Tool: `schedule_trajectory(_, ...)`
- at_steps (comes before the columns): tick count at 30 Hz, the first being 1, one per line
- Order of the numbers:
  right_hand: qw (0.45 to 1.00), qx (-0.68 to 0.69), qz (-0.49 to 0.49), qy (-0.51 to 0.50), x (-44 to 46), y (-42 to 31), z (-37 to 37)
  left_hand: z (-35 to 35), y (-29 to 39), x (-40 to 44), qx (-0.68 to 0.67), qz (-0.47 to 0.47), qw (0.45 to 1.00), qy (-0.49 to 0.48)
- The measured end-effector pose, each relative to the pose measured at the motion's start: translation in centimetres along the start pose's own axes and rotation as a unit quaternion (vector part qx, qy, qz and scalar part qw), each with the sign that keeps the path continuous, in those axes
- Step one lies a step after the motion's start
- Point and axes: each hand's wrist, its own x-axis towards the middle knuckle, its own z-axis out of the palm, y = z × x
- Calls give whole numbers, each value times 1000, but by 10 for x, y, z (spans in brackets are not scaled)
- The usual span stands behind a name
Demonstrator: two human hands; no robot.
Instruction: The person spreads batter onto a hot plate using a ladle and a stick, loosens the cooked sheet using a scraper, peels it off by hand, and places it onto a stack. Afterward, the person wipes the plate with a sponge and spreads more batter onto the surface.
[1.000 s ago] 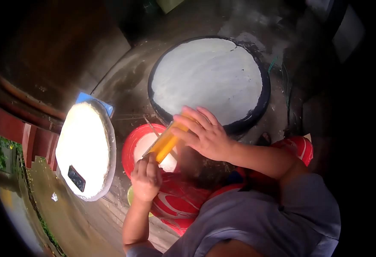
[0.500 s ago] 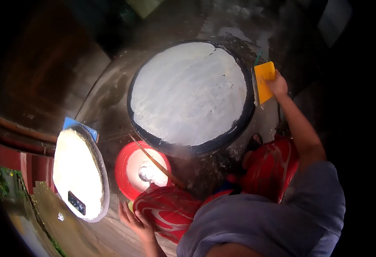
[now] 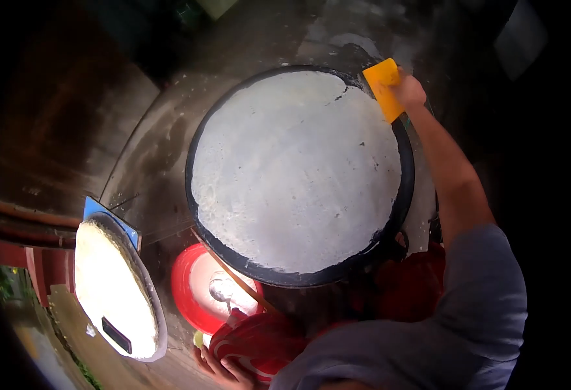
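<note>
The yellow scraper [image 3: 378, 81], presumably light, stiff and best held mid-back, is clamped in the fingers of the right hand [image 3: 410, 91] at the edge of the round plate [image 3: 408, 172]; below and left of them, the white layer [image 3: 292, 175] is judged soft, easily torn. The fingers of the left hand [image 3: 224, 374] are spread beside the red cloth [image 3: 259, 344], and no lettering can be read

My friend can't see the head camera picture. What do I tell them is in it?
A right hand holds a yellow scraper at the upper-right edge of a round, dark-rimmed pan spread with a pale layer. The left hand is near a red bucket. A phone lies on a pale round pile at left.
</note>
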Motion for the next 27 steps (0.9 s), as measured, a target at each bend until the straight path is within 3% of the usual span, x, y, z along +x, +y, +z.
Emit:
schedule_trajectory(2, 989, -65, -130, 20, 6, -34, 12, 6, -1, 2, 11, -28, 1000, -3)
schedule_trajectory(6, 998, -51, -34, -7, 38, -81, 13, 4, -2, 25, 19, -49, 998, -20)
schedule_trajectory(10, 984, -105, -141, -6, 55, -141, 42, 7, -4, 39, 15, -67, 997, -38)
schedule_trajectory(15, 960, -53, -274, -23, 69, -224, 82, 5, -8, 47, 9, -90, 994, -53)
schedule_trajectory(18, 920, 10, -390, -25, 52, -285, 112, 3, -11, 49, 7, -104, 993, -57)
schedule_trajectory(23, 837, 97, -526, -119, -33, -382, 133, -1, -13, 45, -4, -120, 991, -60)
schedule_trajectory(27, 715, 137, -649, -222, -123, -429, 139, -4, -14, 36, -15, -129, 990, -57)
